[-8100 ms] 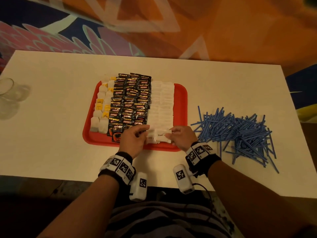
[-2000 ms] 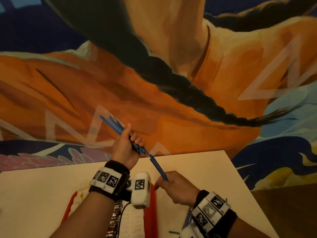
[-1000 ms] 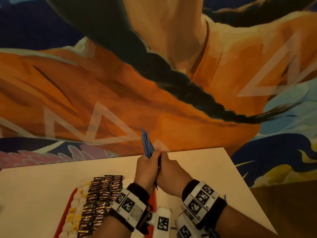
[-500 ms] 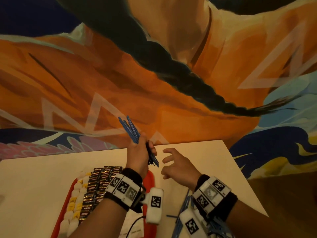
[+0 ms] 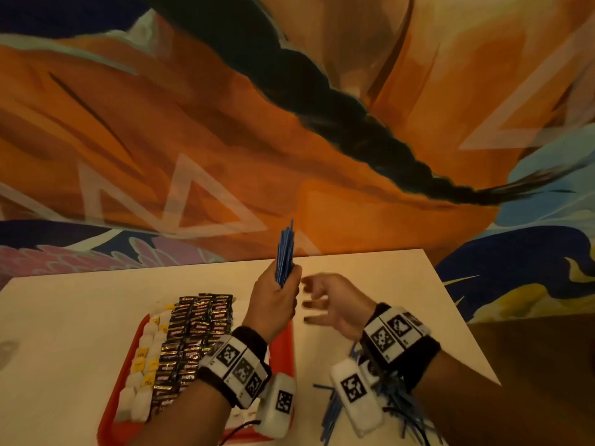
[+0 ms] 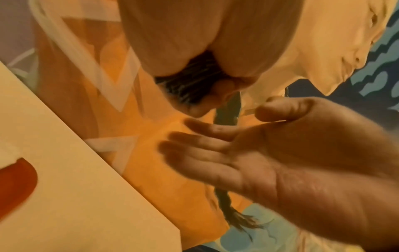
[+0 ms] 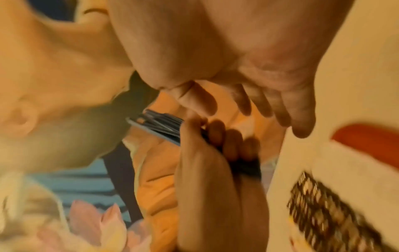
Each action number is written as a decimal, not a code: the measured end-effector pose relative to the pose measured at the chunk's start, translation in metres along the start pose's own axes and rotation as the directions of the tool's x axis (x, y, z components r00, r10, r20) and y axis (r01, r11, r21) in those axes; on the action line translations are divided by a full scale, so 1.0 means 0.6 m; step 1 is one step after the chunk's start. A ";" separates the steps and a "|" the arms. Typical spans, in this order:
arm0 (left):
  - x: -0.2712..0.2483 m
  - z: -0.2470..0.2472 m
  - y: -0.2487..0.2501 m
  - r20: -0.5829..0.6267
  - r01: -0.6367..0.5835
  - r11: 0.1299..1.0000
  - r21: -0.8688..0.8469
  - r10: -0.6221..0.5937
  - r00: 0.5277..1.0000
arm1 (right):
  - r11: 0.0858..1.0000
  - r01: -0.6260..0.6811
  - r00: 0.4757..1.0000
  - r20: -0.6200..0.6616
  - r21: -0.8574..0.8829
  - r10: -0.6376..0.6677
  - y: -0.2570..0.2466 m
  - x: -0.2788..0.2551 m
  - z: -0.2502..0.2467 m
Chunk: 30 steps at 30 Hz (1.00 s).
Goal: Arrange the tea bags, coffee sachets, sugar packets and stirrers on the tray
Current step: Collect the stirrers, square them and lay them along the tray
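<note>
We hold a bundle of blue stirrers (image 5: 284, 257) upright in our left hand (image 5: 273, 305), the fingers curled round its lower half, raised above the far right corner of the red tray (image 5: 287, 341). The stirrer tops fan slightly and stand out against the painted wall (image 5: 225, 123) beyond the bench (image 5: 64, 317). In the right wrist view the same bundle (image 7: 161, 127) runs through that fist (image 7: 215, 170), though the picture is blurred.

Our right hand (image 5: 333, 304) hangs just to the right of the tray, close beside the left hand but apart from it, fingers spread and loosely bent, holding nothing. The left wrist view shows its palm (image 6: 280, 162) bare.

On the tray, the tea bags (image 5: 145, 365) lie in rows along the left edge, some with yellow tags. The dark coffee sachets (image 5: 193, 336) fill the middle in tight columns, touching the tea bags. To their right the tray is mostly hidden by our left forearm; we cannot tell what lies there.

More blue stirrers (image 5: 335, 410) lie loose on the bench to the right of the tray, under and around our right wrist, partly hidden by the wrist camera (image 5: 355, 400).
</note>
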<state>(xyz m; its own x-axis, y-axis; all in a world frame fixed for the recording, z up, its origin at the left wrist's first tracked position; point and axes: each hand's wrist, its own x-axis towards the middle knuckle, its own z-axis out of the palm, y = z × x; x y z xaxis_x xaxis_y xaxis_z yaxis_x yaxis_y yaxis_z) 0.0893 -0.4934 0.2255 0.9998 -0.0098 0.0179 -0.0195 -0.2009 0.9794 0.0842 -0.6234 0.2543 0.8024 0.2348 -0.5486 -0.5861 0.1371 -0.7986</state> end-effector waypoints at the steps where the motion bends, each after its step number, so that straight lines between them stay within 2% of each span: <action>1: 0.000 -0.005 -0.010 0.038 -0.003 0.998 0.058 0.001 0.999 | 0.988 0.112 0.987 -0.104 -0.106 -0.123 -0.012 -0.002 -0.005; 2: -0.001 -0.011 -0.021 0.079 -0.021 0.990 0.141 0.010 0.997 | 0.951 0.232 0.947 -0.176 -0.205 -0.269 -0.029 -0.007 -0.009; 3: -0.003 -0.016 -0.029 0.121 -0.048 0.969 0.243 0.019 0.992 | 0.891 0.337 0.886 -0.217 -0.305 -0.409 -0.043 -0.010 -0.012; 4: -0.005 -0.019 -0.035 0.164 -0.080 0.938 0.337 0.025 0.986 | 0.818 0.408 0.824 -0.223 -0.406 -0.521 -0.053 -0.012 -0.013; 5: -0.008 -0.019 -0.040 0.205 -0.113 0.905 0.410 0.029 0.978 | 0.749 0.435 0.785 -0.198 -0.500 -0.587 -0.055 -0.007 -0.014; 6: -0.011 -0.019 -0.043 0.247 -0.145 0.879 0.454 0.032 0.968 | 0.689 0.413 0.785 -0.151 -0.595 -0.601 -0.052 -0.003 -0.010; 8: -0.015 -0.015 -0.048 0.326 -0.186 0.842 0.507 0.013 0.945 | 0.586 0.296 0.855 -0.064 -0.754 -0.514 -0.025 0.017 -0.001; 9: -0.017 -0.013 -0.050 0.353 -0.191 0.822 0.536 -0.013 0.936 | 0.564 0.253 0.881 -0.053 -0.786 -0.470 -0.008 0.028 0.000; 11: -0.017 -0.018 -0.060 0.375 -0.180 0.770 0.612 -0.082 0.923 | 0.574 0.216 0.914 -0.043 -0.790 -0.402 0.024 0.038 -0.003; 13: -0.016 -0.028 -0.072 0.379 -0.180 0.675 0.715 -0.158 0.912 | 0.509 0.225 0.938 0.044 -0.831 -0.343 0.045 0.038 -0.014; 16: -0.016 -0.039 -0.092 0.419 -0.240 0.504 0.830 -0.279 0.864 | 0.456 0.246 0.968 0.192 -0.855 -0.162 0.063 0.028 -0.027; 17: -0.016 -0.039 -0.098 0.439 -0.273 0.460 0.845 -0.304 0.845 | 0.391 0.242 0.970 0.213 -0.888 -0.117 0.069 0.029 -0.029; 19: -0.018 -0.035 -0.104 0.473 -0.323 0.418 0.849 -0.330 0.817 | 0.171 0.213 0.976 0.202 -0.962 -0.079 0.084 0.033 -0.025; 21: -0.018 -0.026 -0.105 0.495 -0.354 0.404 0.843 -0.330 0.804 | -0.038 0.172 0.979 0.175 -0.984 -0.106 0.100 0.037 -0.014; 23: -0.017 -0.016 -0.106 0.513 -0.383 0.394 0.836 -0.310 0.801 | -0.183 0.117 0.981 0.143 -0.976 -0.132 0.119 0.041 -0.004; 24: -0.017 -0.011 -0.106 0.517 -0.389 0.398 0.831 -0.293 0.804 | -0.212 0.080 0.980 0.116 -0.974 -0.163 0.126 0.043 -0.002; 26: -0.017 -0.005 -0.108 0.510 -0.387 0.413 0.824 -0.246 0.825 | -0.207 0.012 0.971 0.061 -0.978 -0.233 0.136 0.049 -0.006; 28: -0.018 -0.004 -0.111 0.480 -0.386 0.389 0.836 -0.179 0.859 | -0.192 -0.018 0.971 0.029 -0.981 -0.239 0.140 0.055 -0.011; 30: -0.019 -0.019 -0.118 0.447 -0.352 0.428 0.832 -0.143 0.883 | -0.163 -0.030 0.975 0.007 -0.986 -0.224 0.143 0.060 -0.019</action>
<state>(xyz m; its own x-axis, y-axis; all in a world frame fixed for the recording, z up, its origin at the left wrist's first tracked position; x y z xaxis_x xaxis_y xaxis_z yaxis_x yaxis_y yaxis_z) 0.0796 -0.4680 0.1582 0.8828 -0.4180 -0.2143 -0.3655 -0.8979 0.2454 0.0642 -0.6144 0.1633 0.9125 0.2048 -0.3542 0.1819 -0.9785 -0.0972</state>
